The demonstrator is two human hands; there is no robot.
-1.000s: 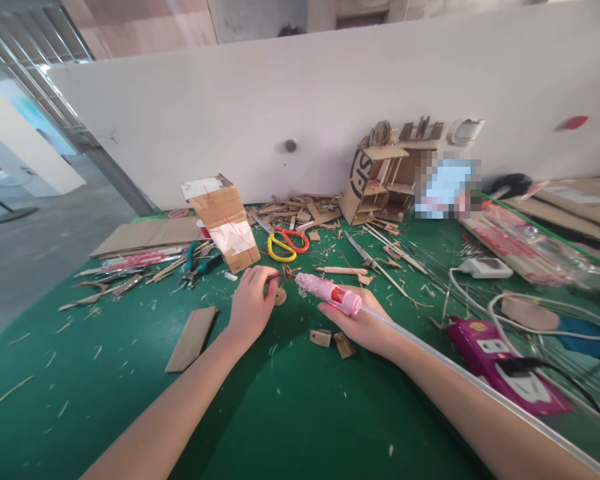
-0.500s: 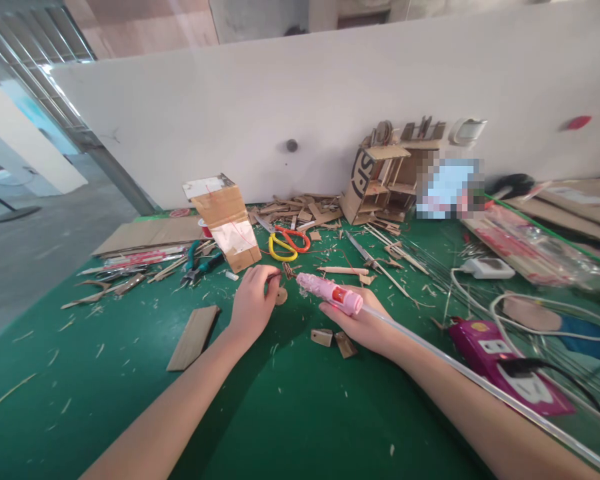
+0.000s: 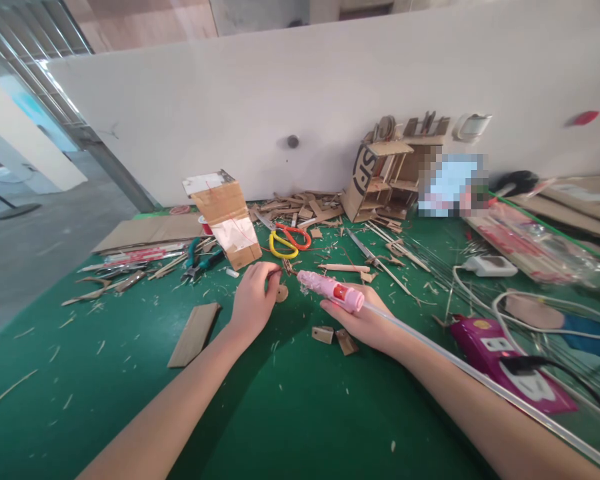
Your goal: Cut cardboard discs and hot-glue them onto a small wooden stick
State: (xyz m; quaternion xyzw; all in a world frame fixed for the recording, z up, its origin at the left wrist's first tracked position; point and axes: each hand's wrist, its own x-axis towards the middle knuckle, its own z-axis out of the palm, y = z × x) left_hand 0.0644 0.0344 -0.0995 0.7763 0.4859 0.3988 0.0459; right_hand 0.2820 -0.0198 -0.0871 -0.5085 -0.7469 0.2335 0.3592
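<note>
My right hand (image 3: 365, 320) is closed around a pink hot glue gun (image 3: 325, 288). A long clear glue stick (image 3: 445, 365) runs out of the gun's back end and over my right forearm. The nozzle points left, close to the fingertips of my left hand (image 3: 254, 297), which are pinched together. A small brown bit (image 3: 288, 268) shows at those fingertips, too small to name. Just below them a round cardboard disc (image 3: 282, 293) is partly visible. Two small cardboard pieces, one on the left (image 3: 323, 334) and one on the right (image 3: 347, 341), lie between my forearms.
Behind my left hand stands a folded cardboard piece (image 3: 225, 217). Scissors (image 3: 284, 241), pliers (image 3: 200, 261), a knife (image 3: 363, 248) and cardboard scraps (image 3: 300, 207) lie around. A cardboard shelf model (image 3: 363, 180) stands at the back. A purple power strip (image 3: 510, 363) and cables sit right.
The camera view has shifted very slightly. Both hands and the glue gun hold nearly the same position, with the nozzle still by the left fingertips.
</note>
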